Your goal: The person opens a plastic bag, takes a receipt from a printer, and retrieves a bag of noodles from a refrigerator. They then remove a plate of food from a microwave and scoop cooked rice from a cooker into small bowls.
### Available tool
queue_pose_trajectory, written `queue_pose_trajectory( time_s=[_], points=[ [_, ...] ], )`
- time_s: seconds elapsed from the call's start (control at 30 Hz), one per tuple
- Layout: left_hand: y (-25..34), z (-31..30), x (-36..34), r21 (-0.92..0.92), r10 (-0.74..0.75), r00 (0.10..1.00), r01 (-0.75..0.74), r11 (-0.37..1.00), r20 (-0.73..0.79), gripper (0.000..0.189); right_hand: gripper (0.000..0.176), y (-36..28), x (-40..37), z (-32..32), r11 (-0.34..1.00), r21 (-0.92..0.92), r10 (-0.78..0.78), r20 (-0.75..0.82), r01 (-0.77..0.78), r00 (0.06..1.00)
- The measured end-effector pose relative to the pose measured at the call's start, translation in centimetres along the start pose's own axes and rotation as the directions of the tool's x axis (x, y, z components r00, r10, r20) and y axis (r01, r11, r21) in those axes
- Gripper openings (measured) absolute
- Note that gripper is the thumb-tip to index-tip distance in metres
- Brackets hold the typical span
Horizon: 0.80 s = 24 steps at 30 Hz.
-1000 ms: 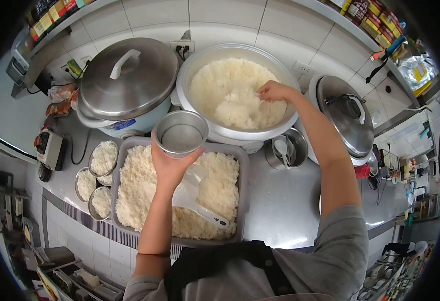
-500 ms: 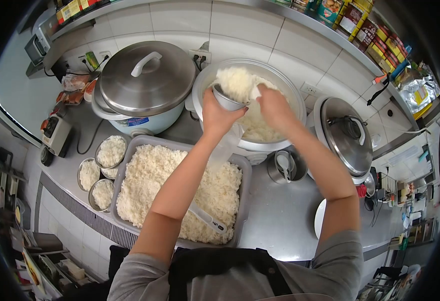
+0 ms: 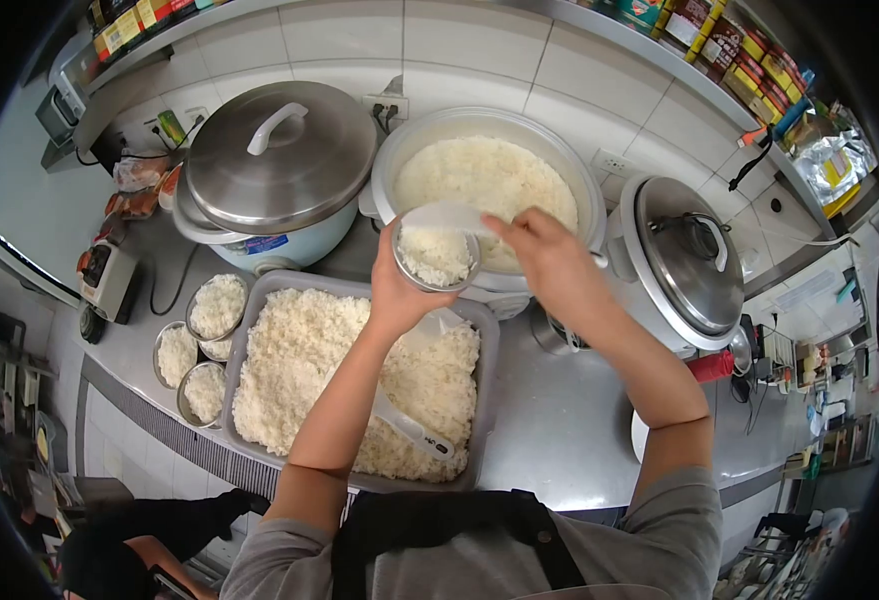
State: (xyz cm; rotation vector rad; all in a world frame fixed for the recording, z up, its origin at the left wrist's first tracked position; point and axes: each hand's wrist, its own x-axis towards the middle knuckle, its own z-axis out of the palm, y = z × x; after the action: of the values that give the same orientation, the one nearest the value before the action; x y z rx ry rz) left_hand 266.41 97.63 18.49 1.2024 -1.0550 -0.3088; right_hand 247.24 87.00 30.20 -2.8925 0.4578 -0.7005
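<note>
My left hand (image 3: 399,285) is wrapped round a metal cup (image 3: 455,283) filled with white rice (image 3: 435,258), in front of the open rice cooker (image 3: 387,170). In my right hand (image 3: 549,255) is a translucent white paddle (image 3: 446,216), whose blade lies over the cup's far rim. Cooked rice (image 3: 494,175) fills much of the open cooker behind. Below my left forearm a grey tub (image 3: 489,400) holds more rice, with a second white paddle (image 3: 414,430) lying on it. Metal cups of rice (image 3: 176,355) stand left of the tub.
A large lidded cooker (image 3: 279,160) stands at the back left, and another lidded cooker (image 3: 684,255) on the right. A metal container (image 3: 551,332) is partly behind my right forearm. At the lower left, a person in dark clothing (image 3: 109,550) is partly visible.
The cup has come down and nearer to me, now with its opening in view. The paddle has gone from carrying a heap of rice to lying across the rim. A person has appeared at lower left.
</note>
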Motion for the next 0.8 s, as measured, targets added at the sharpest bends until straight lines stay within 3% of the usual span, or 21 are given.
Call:
queue_pose_trajectory(
  time_s=[0.1,0.2,0.3,0.37,0.47,0.53,0.6,0.63,0.67,0.8],
  points=[
    [0.2,-1.4,-0.2,-0.022,-0.053,0.997,0.051,0.998,-0.058,0.091,0.050,-0.7,-1.4,1.9,0.999,0.025,-0.029,0.102,0.027,0.994],
    [1.0,-2.8,-0.5,0.033,-0.070,0.997,0.069,0.997,0.027,0.086,0.052,-0.9,-0.6,0.2,0.991,0.130,-0.009,-0.010,0.010,1.000],
    [1.5,-3.3,-1.1,-0.009,-0.239,0.969,0.240,0.971,0.060,0.085,0.054,-1.0,0.0,0.3,0.965,0.159,-0.193,-0.118,0.210,0.974],
    [2.2,-3.5,-1.7,-0.037,-0.298,0.951,0.302,0.953,0.086,0.085,0.054,-0.7,-0.2,2.3,0.956,0.249,-0.154,-0.016,0.153,0.988],
    [2.4,-4.2,-4.0,0.078,-0.222,0.974,0.218,0.973,0.049,0.085,0.050,1.4,0.1,4.1,0.951,0.308,-0.032,0.120,-0.007,0.992],
    [2.1,-4.1,-6.1,-0.002,-0.228,0.973,0.228,0.974,0.019,0.091,0.048,4.3,1.5,4.0,0.906,0.400,0.077,0.162,-0.137,0.984],
    [0.8,-4.1,-8.2,-0.065,-0.206,0.979,0.205,0.977,-0.008,0.095,0.038,9.7,3.6,4.9,0.919,0.322,0.220,0.062,-0.228,0.974],
    [1.4,-3.3,-8.7,-0.119,-0.242,0.970,0.239,0.964,-0.009,0.099,0.034,12.7,4.3,5.7,0.977,0.014,0.212,0.026,-0.212,0.977],
    [1.3,-2.7,-9.4,-0.096,-0.234,0.972,0.233,0.968,0.003,0.099,0.029,15.0,4.6,6.8,0.937,-0.298,0.192,-0.004,-0.185,0.981],
    [0.8,-1.6,-10.7,-0.083,-0.224,0.972,0.230,0.970,0.074,0.104,0.022,18.5,5.4,11.1,0.826,-0.541,0.208,0.033,-0.158,0.978]
  ],
)
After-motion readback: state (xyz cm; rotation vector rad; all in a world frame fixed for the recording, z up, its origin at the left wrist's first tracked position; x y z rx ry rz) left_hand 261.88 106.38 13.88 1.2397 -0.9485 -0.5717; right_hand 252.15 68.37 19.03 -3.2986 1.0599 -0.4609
